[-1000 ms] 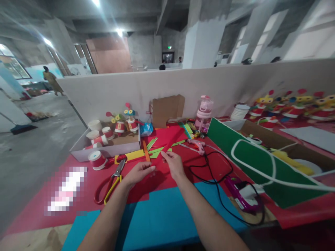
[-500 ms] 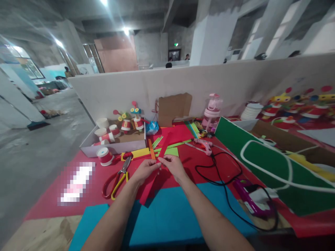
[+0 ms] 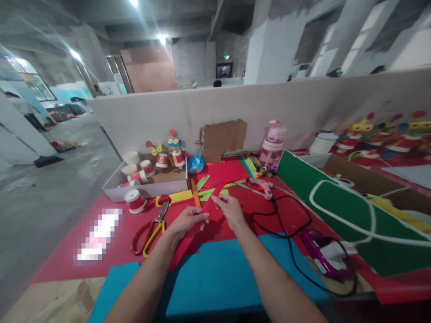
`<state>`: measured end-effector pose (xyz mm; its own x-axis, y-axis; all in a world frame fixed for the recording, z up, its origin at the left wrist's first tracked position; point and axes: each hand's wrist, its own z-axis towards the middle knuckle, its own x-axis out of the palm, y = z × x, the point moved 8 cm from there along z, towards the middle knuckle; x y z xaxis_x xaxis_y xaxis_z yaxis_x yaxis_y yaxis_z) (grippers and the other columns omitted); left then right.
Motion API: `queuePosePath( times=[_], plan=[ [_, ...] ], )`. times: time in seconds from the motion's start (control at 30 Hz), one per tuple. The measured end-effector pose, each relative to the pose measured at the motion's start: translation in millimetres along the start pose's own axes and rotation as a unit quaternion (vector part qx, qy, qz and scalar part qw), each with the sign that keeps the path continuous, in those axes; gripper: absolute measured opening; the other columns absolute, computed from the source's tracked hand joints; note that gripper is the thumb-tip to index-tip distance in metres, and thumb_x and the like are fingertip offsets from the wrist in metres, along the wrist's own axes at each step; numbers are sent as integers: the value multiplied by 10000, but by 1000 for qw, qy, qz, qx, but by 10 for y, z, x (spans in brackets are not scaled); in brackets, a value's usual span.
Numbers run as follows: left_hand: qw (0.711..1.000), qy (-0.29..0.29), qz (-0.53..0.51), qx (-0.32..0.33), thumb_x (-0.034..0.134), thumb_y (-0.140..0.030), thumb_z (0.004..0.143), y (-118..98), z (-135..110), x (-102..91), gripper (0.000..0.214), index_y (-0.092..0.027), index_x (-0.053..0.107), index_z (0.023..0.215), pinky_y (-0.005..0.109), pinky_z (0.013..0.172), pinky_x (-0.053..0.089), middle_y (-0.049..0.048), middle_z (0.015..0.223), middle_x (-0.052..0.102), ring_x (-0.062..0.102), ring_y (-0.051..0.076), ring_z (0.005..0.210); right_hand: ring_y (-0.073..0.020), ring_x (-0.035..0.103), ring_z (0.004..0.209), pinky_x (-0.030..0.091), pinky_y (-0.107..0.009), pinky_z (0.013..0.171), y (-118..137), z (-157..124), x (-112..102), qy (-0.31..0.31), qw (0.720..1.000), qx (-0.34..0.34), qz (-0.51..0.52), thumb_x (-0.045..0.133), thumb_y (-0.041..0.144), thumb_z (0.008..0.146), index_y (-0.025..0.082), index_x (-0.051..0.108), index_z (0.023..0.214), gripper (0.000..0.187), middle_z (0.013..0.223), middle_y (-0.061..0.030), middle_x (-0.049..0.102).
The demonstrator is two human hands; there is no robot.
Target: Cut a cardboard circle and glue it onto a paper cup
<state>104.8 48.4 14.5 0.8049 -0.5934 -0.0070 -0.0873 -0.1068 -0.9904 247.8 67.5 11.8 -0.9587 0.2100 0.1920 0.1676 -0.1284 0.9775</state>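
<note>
A long red paper strip (image 3: pixel 189 246) runs diagonally between my hands over the red table covering. My left hand (image 3: pixel 189 220) pinches it around the middle, and its lower end slants down toward the blue sheet (image 3: pixel 222 278). Higher up the strip, my right hand (image 3: pixel 229 210) grips it between thumb and fingertips. Scissors (image 3: pixel 159 220) with one red and one yellow handle lie left of my left hand. Beyond my hands are an orange strip (image 3: pixel 195 193), a yellow paper piece (image 3: pixel 177 197) and several green strips (image 3: pixel 205 193).
At the left, a white box (image 3: pixel 161 186) holds paper cups and two cup figures; a red-banded cup (image 3: pixel 134 201) stands before it. Rightward lie a pink glue gun (image 3: pixel 262 186), black cable, purple power strip (image 3: pixel 326 255) and a green-sided box (image 3: pixel 336 215). A pink bottle (image 3: pixel 272 141) stands behind.
My hands have moved apart along the red strip: the right up and to the right, the left slightly down. The strip's lower end has shifted left. A person now shows at far left.
</note>
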Motion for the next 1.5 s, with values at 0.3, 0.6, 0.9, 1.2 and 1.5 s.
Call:
queuePosePath(
  times=[0.3, 0.6, 0.9, 1.2, 1.5],
  plan=[
    [997, 71, 3, -32, 716, -468, 763, -18, -86, 108, 357, -117, 718, 696, 210, 492, 351, 36, 502, 612, 503, 90, 441, -95, 485, 533, 392, -226, 530, 43, 208, -662, -195, 971, -14, 138, 846, 501, 506, 157, 698, 684, 415, 580, 22, 604],
    [997, -16, -70, -14, 751, -477, 727, 64, 19, -27, 379, -102, 697, 729, 204, 499, 413, 31, 497, 616, 534, 92, 440, -121, 518, 540, 400, -245, 567, -13, -142, 299, 143, 989, 31, -26, 746, 565, 677, 163, 680, 628, 410, 544, 13, 606],
    [995, 68, 1, -69, 722, -520, 733, 62, -69, -51, 466, -61, 710, 813, 205, 459, 394, 53, 517, 645, 548, 102, 425, -101, 446, 499, 363, -237, 542, 47, 180, -503, -123, 992, -30, 14, 774, 625, 574, 171, 564, 492, 506, 458, 42, 508],
    [994, -99, 37, -21, 720, -538, 704, -29, -55, -596, 424, -149, 553, 683, 172, 393, 337, -12, 470, 592, 484, 73, 387, -98, 485, 467, 387, -218, 464, -22, 193, -633, -155, 987, 20, 36, 844, 604, 453, 156, 578, 529, 526, 471, 17, 559],
    [980, -191, 32, 45, 765, -451, 658, -250, -221, -1017, 388, -151, 526, 598, 180, 409, 349, -23, 442, 562, 449, 60, 380, -119, 521, 500, 441, -245, 496, 102, 216, -850, -234, 971, -50, 17, 721, 635, 637, 176, 555, 631, 488, 557, 5, 576]
  ],
)
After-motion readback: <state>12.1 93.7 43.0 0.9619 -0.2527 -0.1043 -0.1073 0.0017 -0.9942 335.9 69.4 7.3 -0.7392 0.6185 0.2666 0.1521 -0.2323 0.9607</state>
